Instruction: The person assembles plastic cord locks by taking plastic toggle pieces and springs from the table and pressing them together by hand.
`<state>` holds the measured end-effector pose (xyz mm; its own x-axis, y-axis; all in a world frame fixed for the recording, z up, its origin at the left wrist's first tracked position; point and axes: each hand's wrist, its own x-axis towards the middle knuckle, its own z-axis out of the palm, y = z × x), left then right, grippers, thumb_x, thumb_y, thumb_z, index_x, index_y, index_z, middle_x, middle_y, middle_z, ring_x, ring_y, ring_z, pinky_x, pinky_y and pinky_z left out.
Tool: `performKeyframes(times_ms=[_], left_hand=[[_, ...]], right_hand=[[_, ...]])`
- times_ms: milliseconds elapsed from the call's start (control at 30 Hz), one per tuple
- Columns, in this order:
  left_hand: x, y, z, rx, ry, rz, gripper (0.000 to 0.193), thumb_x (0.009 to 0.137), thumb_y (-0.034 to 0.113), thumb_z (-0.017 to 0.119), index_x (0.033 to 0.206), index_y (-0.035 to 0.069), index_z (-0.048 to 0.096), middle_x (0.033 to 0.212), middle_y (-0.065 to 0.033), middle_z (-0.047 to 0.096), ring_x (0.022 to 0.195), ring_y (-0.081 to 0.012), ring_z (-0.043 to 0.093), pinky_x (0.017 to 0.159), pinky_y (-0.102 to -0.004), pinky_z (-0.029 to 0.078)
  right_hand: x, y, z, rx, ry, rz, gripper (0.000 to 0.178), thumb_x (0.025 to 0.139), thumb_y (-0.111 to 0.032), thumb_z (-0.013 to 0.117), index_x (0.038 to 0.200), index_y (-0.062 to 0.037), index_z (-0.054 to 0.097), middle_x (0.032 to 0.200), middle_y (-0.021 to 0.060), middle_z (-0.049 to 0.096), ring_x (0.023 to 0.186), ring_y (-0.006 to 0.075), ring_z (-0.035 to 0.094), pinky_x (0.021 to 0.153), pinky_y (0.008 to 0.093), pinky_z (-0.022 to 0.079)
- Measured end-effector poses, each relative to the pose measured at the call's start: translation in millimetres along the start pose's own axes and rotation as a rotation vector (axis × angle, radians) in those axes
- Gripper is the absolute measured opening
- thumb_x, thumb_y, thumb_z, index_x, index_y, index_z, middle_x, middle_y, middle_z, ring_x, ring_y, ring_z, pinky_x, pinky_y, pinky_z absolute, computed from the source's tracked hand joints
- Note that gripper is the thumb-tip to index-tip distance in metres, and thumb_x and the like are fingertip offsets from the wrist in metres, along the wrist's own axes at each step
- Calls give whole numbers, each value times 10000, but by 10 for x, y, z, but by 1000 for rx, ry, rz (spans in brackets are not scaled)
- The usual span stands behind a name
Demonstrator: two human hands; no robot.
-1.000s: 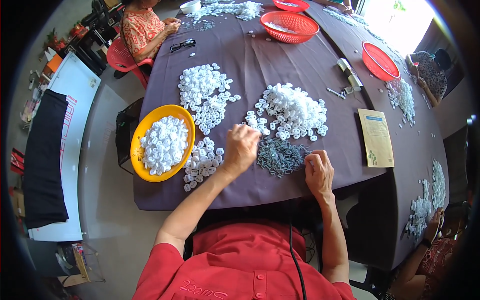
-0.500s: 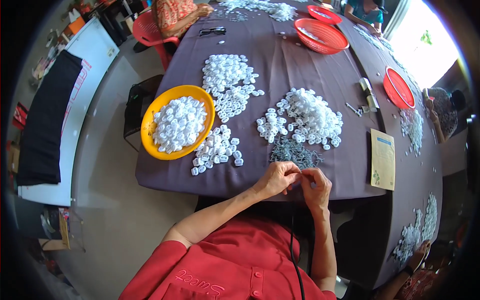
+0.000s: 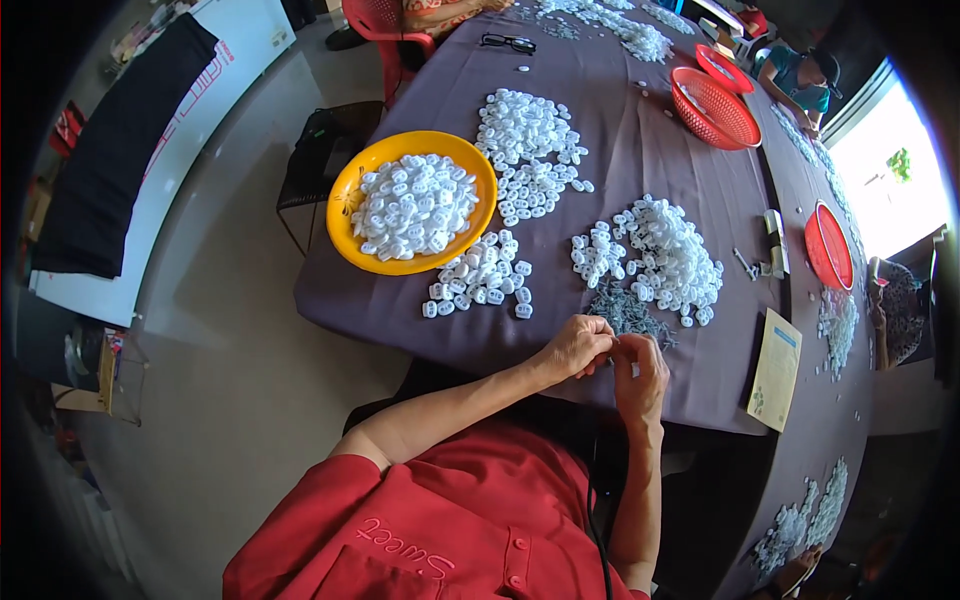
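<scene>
Over the table's near edge, my left hand (image 3: 580, 346) and my right hand (image 3: 641, 374) meet with their fingertips pinched close together. Whatever lies between the fingers is too small to make out. Just beyond them is a heap of thin grey-green slivers (image 3: 632, 310). Behind that heap rises a pile of small white oval plastic pieces with two holes (image 3: 672, 250), with a smaller cluster (image 3: 597, 254) at its left. More of these white pieces (image 3: 528, 130) lie farther left, and a loose group (image 3: 484, 277) sits beside a yellow bowl (image 3: 343, 205) filled with them.
A tan paper packet (image 3: 774, 372) lies at the right, near a small white-and-dark box (image 3: 775, 243). Red baskets (image 3: 718, 110) and eyeglasses (image 3: 508, 43) are farther back. Other people (image 3: 798, 80) sit around the dark-covered table (image 3: 400, 330). A black chair (image 3: 325, 160) stands at the left.
The view has tilted and turned, so the table's contents appear shifted to the right. My hands stay pinched together at the same place by the grey-green heap.
</scene>
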<state>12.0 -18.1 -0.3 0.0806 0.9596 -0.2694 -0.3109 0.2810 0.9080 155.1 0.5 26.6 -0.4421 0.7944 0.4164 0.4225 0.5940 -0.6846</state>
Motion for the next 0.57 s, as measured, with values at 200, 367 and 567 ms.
performKeyframes(times_ms=[200,367,567], left_hand=[[51,-47,-10,-62,-20,41,208,858,157,489,725,14,562,564,-40,509,366,-100,465,304,-243,341],[68,-55,-21,-85,-45,90,208,872,140,479,722,14,550,551,-45,482,353,-109,454,289,-245,324],[25,-24,-58,-172,-28,-16,219,866,233,538,815,21,564,571,-37,495,386,-105,461,316,-228,333]], right_hand=[[136,-9,3,-282,18,-232,162,745,69,598,873,-19,556,791,125,580,684,291,589,621,362,473],[137,-23,7,-245,48,-204,144,744,63,608,857,-16,565,801,124,595,707,269,605,632,341,480],[25,72,-11,289,-11,191,90,809,17,615,876,-43,608,873,59,632,745,211,616,686,262,485]])
